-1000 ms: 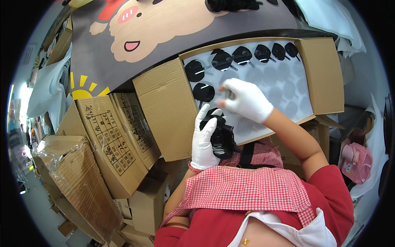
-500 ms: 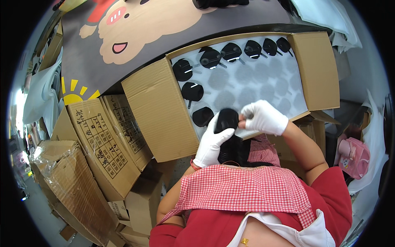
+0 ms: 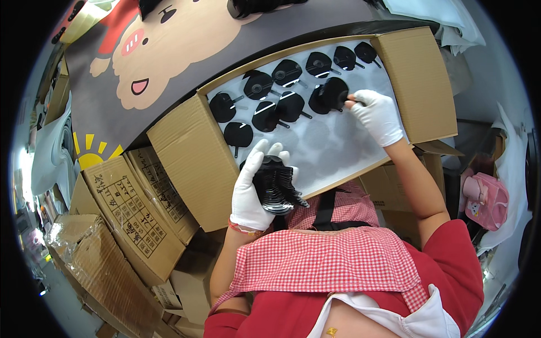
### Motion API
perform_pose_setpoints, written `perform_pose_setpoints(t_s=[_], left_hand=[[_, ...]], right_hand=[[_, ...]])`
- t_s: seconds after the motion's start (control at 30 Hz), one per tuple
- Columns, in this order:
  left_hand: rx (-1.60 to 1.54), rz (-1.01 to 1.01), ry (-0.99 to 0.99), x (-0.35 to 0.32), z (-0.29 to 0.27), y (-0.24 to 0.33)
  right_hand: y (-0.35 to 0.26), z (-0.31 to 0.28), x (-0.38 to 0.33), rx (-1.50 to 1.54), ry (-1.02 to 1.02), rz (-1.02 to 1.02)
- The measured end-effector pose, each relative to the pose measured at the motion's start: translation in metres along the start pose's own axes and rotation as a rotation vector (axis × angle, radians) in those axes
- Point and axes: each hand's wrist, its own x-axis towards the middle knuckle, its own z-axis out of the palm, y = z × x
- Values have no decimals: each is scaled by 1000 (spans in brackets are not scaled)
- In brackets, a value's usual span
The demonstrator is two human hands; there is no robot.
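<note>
My left hand (image 3: 248, 194), in a white fingertip-less glove, is wrapped round a tilted stack of thin black tabbed discs (image 3: 277, 186), whose edges and narrow tabs fan toward me. In my right hand (image 3: 378, 115), gloved the same way, one glossy black disc (image 3: 336, 92) is pinched by its tab. It overlaps a disc lying beneath it; I cannot tell whether they touch. More discs, such as this one (image 3: 287, 72), lie spaced out on a white translucent sheet (image 3: 321, 155) inside an open cardboard box (image 3: 180, 163). Faint round shadows show through the sheet.
Cardboard cartons (image 3: 132, 205) stand at the left of the box. Beyond it lies a dark mat (image 3: 186, 62) printed with a cartoon animal, with black items (image 3: 265, 5) on it. A pink bag (image 3: 486, 200) sits at the right, near white sheeting (image 3: 434, 17).
My right hand has moved from beside the stack to far over the box, carrying a disc. More discs lie in a second row. My left hand has tilted the stack, and the view has shifted.
</note>
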Motion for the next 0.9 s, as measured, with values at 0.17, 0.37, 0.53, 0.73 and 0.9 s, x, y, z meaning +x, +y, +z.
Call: perform_pose_setpoints(t_s=[0.17,0.37,0.53,0.73,0.9], left_hand=[[1,-57,-93,19,9,-18],[238,84,-45,48,21,-25],[388,137,-154,41,32,-48],[589,296,-123,15,15,-72],[739,186,-32,-18,-7,-51]], right_hand=[[45,-31,1,-94,99,54],[70,-62,5,-406,226,-24],[-2,-52,-26,169,-138,41],[-87,-32,-69,220,-520,120],[-73,-5,-68,371,-818,127]])
